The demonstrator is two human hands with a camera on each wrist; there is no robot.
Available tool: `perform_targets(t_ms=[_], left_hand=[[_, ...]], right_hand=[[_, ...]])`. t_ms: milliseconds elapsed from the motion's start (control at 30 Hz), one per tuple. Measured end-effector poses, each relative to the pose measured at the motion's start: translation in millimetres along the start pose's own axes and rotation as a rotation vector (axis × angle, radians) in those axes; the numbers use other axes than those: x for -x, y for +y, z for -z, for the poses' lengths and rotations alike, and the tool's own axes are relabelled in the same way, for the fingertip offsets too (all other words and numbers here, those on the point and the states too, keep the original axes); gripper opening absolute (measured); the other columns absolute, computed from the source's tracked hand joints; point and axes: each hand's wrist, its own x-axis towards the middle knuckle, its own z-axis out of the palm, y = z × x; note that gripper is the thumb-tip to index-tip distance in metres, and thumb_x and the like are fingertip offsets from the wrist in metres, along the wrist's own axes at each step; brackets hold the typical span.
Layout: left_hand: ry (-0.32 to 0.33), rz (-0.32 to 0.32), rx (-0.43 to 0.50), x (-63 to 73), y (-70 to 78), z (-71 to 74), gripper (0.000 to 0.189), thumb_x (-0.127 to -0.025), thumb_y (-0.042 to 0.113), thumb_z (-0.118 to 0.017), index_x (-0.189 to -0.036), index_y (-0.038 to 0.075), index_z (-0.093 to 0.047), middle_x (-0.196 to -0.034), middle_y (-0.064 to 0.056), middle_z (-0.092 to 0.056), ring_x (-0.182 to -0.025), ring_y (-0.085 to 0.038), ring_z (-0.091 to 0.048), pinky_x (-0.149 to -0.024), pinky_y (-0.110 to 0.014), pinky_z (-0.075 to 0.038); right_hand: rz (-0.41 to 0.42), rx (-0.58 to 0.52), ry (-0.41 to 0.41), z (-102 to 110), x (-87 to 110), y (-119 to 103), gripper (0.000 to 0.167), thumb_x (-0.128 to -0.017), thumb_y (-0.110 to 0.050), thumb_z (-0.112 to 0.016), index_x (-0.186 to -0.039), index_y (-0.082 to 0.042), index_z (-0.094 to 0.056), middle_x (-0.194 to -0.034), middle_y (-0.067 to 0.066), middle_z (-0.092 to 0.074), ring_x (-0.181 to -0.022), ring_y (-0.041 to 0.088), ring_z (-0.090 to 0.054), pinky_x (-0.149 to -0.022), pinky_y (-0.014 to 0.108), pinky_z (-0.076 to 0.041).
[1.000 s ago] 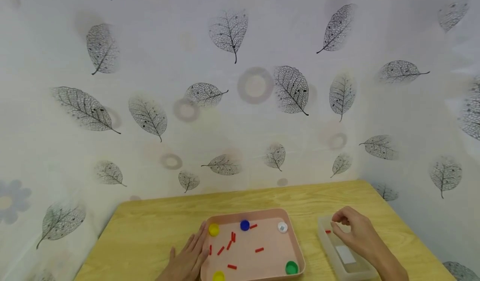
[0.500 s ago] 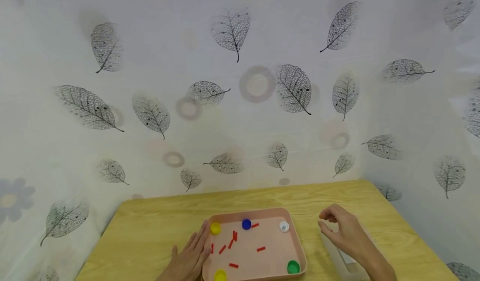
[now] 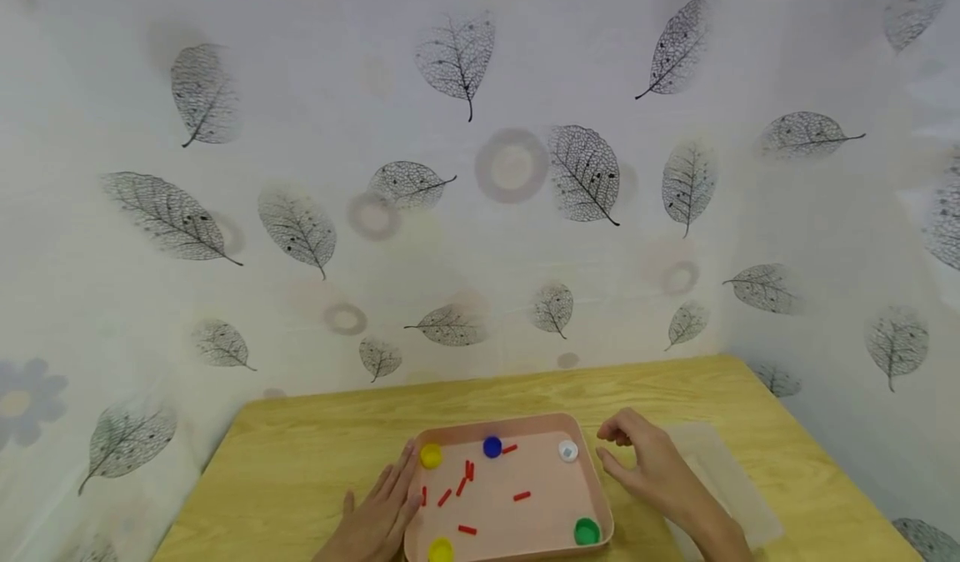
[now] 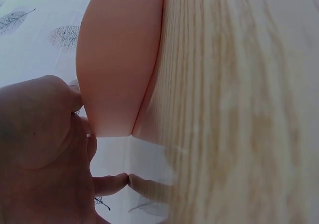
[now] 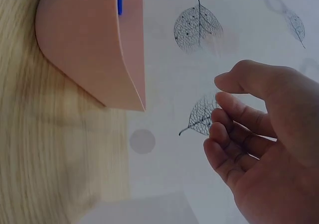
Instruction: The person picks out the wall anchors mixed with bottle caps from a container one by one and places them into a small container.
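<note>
The pink tray [image 3: 491, 508] lies on the wooden table [image 3: 315, 445], its near edge cut off at the bottom of the head view; its longer visible side runs left to right, the right end a little farther from the person. The left hand [image 3: 375, 516] lies along the tray's left wall, fingers extended and pointing away from the person, gripping nothing. The right hand [image 3: 651, 462] is just outside the tray's right wall, thumb and fingers bent toward each other; whether something tiny is between their tips cannot be told. Eight red sticks [image 3: 522, 496] lie in the tray: two side by side pointing mostly away from the person, two slanting just below them, one near the blue cap [image 3: 492, 447] and tipped up to the right, one nearly level right of the middle, one lower down sloping down to the right, and one at the left wall, partly hidden by it. A yellow cap [image 3: 431, 455], a white cap [image 3: 567, 451] with an unclear greyish square, and a green cap [image 3: 587, 532] sit near corners; a second yellow one is cut off below. The right forearm covers part of the pale box [image 3: 742, 479], whose contents are hard to make out.
</note>
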Motion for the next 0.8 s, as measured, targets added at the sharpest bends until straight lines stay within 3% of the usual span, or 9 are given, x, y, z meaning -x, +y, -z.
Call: perform_targets(t_ms=[233, 500, 733, 800], left_hand=[[-0.018, 0.026, -0.002, 0.6, -0.2, 0.5, 0.068, -0.109, 0.060, -0.026, -0.167, 0.026, -0.012, -0.172, 0.004, -0.008, -0.151, -0.039, -0.029, -0.098, -0.090, -0.003], [-0.021, 0.007, 0.026, -0.4, -0.9, 1.1, 0.067, -0.109, 0.057, -0.028, -0.167, 0.025, -0.012, -0.173, 0.002, -0.008, -0.151, -0.041, -0.027, -0.097, -0.091, -0.001], [-0.005, -0.016, 0.018, 3.4, -1.8, 3.5, 0.067, -0.110, 0.056, -0.028, -0.167, 0.027, -0.009, -0.172, 0.005, -0.008, -0.152, -0.038, -0.026, -0.098, -0.090, -0.003], [-0.005, -0.017, 0.015, 3.7, -1.5, 3.4, 0.067, -0.109, 0.057, -0.027, -0.167, 0.027, -0.009, -0.172, 0.006, -0.008, -0.152, -0.038, -0.027, -0.098, -0.090, -0.004]], right_hand=[[0.053, -0.081, -0.045, -17, -1.8, -5, 0.031, -0.083, 0.005, -0.080, -0.097, -0.015, -0.063, -0.092, -0.007, -0.060, -0.080, 0.005, -0.056, -0.070, 0.029, -0.055], [0.004, -0.170, -0.139, -37, 2.0, -13, 0.026, -0.085, 0.003, -0.079, -0.098, -0.013, -0.062, -0.093, -0.003, -0.061, -0.082, 0.010, -0.059, -0.072, 0.028, -0.056], [-0.069, -0.210, -0.233, -55, 4.3, -18, 0.021, -0.089, -0.005, -0.078, -0.098, -0.014, -0.062, -0.094, -0.009, -0.060, -0.084, 0.002, -0.053, -0.073, 0.024, -0.053], [-0.034, -0.218, -0.225, -59, 5.1, -18, 0.021, -0.088, -0.003, -0.078, -0.097, -0.014, -0.062, -0.093, -0.009, -0.060, -0.083, 0.003, -0.053, -0.072, 0.024, -0.053]])
